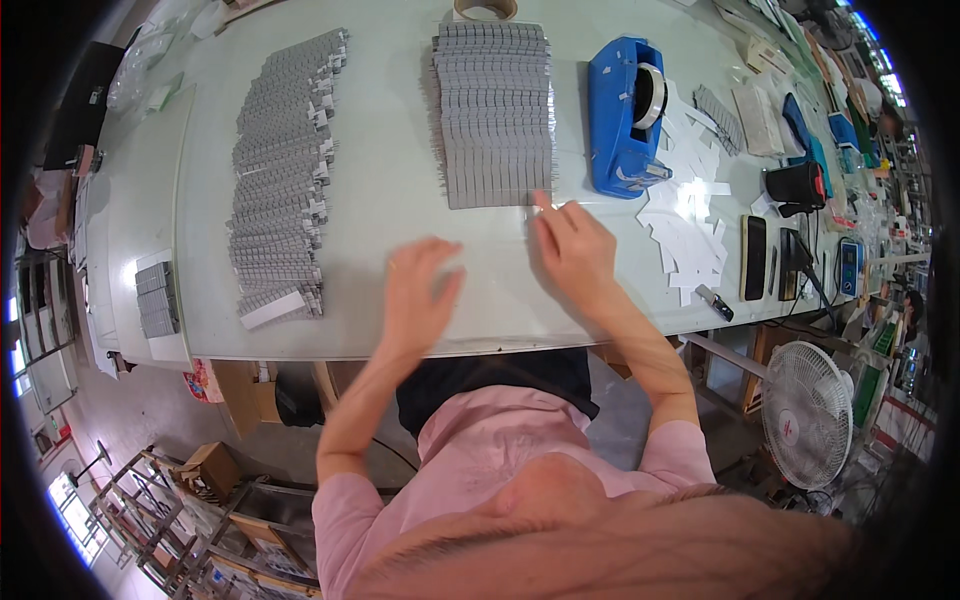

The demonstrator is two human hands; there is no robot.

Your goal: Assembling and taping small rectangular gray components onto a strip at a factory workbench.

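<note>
In the middle of the table lies a long overlapping stack of grey strips (497, 130), marked with dark lines. The index finger of my right hand (578, 252) is stretched out at the stack's near right corner, apparently touching it. A faint, clear, tape-like line crosses the stack near that edge. My left hand (420, 295) hovers below the stack's near left side, somewhat blurred, with thumb and fingers apart and nothing visible in it. A blue tape dispenser (612, 120) with a pale roll stands right of the stack.
A second row of grey strips (280, 170) lies on the left, a small grey bundle (157, 300) beyond it. White paper strips (690, 210) are scattered at right, near a cutter knife (714, 302) and a phone (753, 258). A fan (808, 415) stands by the table.
</note>
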